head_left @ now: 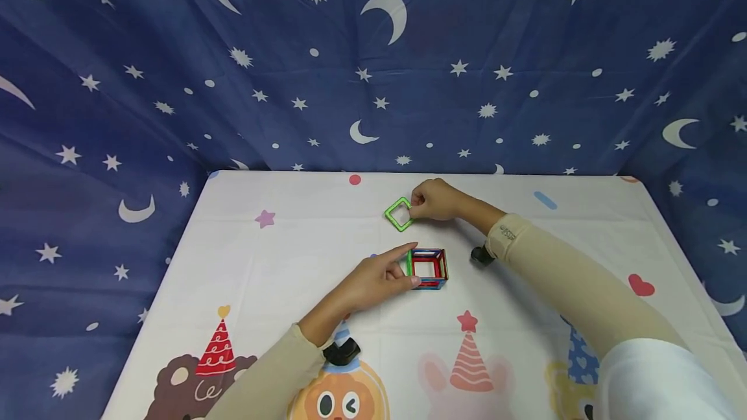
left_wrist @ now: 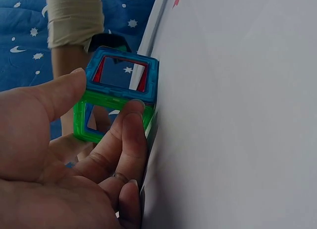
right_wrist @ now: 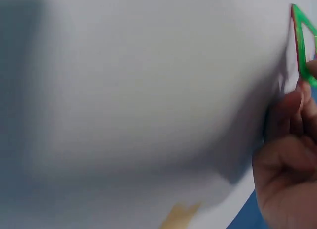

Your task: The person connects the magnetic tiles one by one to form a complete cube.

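So, at the centre, the left hand (head_left: 373,280) pinches the cube (head_left: 430,281) by its green side, thumb at the near corner and a finger at the far one. Over on the right, the thumb and fingers of the right hand (head_left: 436,199) pinch one corner of the green tile (head_left: 393,223), just beyond the cube and well apart from it. A red edge shows along the tile in the right wrist view; whether a second tile lies against it, I can't tell.

Now, the cube: hollow, open-framed, blue, red and green, seemingly resting on the desk (head_left: 292,264). It looks light, stiff plastic, smooth enough to slide under a fingertip. Each panel should be rigid, but the seams are probably the weak point, so a hard squeeze could fold it. Best hold? Low on two opposite corners, gently, just enough to steady it. And the tile looks flat, light and tough; pinching the rim at an edge or corner makes sense, leaving the other sides free. Whether it touches the cloth is unclear.

Outward we go: a white cloth covers the desk, lightly creased, printed with a pink star (head_left: 265,218), a red heart (head_left: 641,284) and party-hatted animals along the near side. It may slip or ruck under a push. Beyond that, a dark blue curtain (head_left: 327,122) hangs in folds behind and at both sides, scattered with pale moons and stars.
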The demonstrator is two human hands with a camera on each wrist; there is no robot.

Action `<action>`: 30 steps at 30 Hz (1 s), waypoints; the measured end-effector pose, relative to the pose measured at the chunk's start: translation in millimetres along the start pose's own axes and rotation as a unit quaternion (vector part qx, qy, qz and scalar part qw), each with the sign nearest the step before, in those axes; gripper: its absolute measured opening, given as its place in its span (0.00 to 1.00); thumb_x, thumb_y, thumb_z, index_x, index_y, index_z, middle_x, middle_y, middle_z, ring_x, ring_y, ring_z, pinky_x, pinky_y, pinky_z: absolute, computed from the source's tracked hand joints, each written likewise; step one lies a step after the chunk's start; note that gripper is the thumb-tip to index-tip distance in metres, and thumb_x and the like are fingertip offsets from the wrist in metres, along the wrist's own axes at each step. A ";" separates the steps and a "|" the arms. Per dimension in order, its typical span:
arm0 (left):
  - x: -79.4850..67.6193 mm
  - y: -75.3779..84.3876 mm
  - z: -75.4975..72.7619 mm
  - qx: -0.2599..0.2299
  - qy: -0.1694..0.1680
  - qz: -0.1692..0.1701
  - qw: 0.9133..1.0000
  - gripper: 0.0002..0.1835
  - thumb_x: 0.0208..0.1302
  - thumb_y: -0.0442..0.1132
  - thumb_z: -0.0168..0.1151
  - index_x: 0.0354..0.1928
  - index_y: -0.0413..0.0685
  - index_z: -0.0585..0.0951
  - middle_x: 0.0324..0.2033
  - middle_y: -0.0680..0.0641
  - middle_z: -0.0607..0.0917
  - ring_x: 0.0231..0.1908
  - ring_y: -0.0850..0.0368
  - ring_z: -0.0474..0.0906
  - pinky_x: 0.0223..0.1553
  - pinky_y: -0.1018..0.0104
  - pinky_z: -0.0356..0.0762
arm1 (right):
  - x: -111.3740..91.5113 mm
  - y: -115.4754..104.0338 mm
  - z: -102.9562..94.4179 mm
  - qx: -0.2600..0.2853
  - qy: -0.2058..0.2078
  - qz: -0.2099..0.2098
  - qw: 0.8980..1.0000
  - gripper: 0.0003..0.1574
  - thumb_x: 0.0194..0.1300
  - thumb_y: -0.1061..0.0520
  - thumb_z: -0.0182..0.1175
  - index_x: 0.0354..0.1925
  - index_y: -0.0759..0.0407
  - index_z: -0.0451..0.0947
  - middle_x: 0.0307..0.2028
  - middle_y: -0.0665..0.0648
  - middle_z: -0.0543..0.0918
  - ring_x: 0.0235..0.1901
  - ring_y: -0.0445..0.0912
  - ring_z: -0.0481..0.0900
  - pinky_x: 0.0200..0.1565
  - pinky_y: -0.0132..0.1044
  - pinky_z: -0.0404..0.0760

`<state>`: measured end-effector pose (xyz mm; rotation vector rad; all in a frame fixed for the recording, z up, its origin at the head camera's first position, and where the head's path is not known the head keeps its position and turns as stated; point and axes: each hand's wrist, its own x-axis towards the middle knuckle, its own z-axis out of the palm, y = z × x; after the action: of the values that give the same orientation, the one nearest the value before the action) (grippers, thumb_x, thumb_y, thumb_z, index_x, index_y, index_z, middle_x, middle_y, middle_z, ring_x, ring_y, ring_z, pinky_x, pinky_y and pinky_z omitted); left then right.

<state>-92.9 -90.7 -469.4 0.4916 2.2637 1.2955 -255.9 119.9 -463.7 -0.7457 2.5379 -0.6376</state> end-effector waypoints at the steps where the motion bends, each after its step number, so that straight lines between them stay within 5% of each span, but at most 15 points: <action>1: 0.3 0.1 0.3 0.000 0.000 0.000 1.000 0.39 0.69 0.57 0.65 0.78 0.64 0.63 0.31 0.58 0.86 0.28 0.64 0.77 0.32 0.69 0.73 | -4.8 4.8 -3.0 0.031 -0.006 0.000 1.000 0.10 0.65 0.52 0.64 0.28 0.53 0.82 0.21 0.49 0.78 0.23 0.42 0.71 0.28 0.34 0.69; 6: 0.4 0.0 1.2 -0.004 -0.001 -0.004 1.000 0.39 0.69 0.56 0.66 0.78 0.65 0.63 0.31 0.58 0.86 0.28 0.64 0.77 0.32 0.68 0.73 | -32.8 16.3 -24.5 0.163 -0.050 0.018 0.985 0.14 0.75 0.52 0.59 0.39 0.60 0.84 0.23 0.58 0.75 0.23 0.45 0.68 0.28 0.36 0.66; 10: -0.1 0.8 1.4 -0.005 -0.003 -0.004 1.000 0.39 0.69 0.57 0.66 0.78 0.66 0.63 0.32 0.57 0.86 0.29 0.63 0.78 0.34 0.68 0.74 | -53.7 13.8 -38.8 0.189 -0.082 0.022 0.978 0.16 0.78 0.53 0.56 0.45 0.64 0.84 0.24 0.56 0.72 0.24 0.45 0.66 0.28 0.35 0.64; 22: 1.2 -1.9 1.4 -0.013 -0.004 -0.006 1.000 0.38 0.69 0.55 0.66 0.78 0.71 0.62 0.32 0.57 0.86 0.30 0.63 0.78 0.34 0.67 0.74 | -84.6 -29.7 -43.7 0.037 -0.202 -0.078 0.976 0.10 0.74 0.52 0.61 0.34 0.53 0.82 0.28 0.46 0.73 0.33 0.43 0.71 0.39 0.38 0.69; 30: 1.3 -1.9 0.9 -0.012 -0.004 -0.003 1.000 0.38 0.68 0.55 0.67 0.78 0.72 0.62 0.32 0.58 0.87 0.31 0.63 0.80 0.36 0.67 0.75 | -83.3 -40.4 -40.2 -0.012 -0.215 -0.098 0.972 0.09 0.74 0.53 0.62 0.34 0.52 0.81 0.29 0.44 0.75 0.33 0.40 0.72 0.40 0.36 0.72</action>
<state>-93.5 -90.3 -471.8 0.4811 2.2383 1.3134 -196.2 150.5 -388.4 -1.0281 2.0943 -0.4478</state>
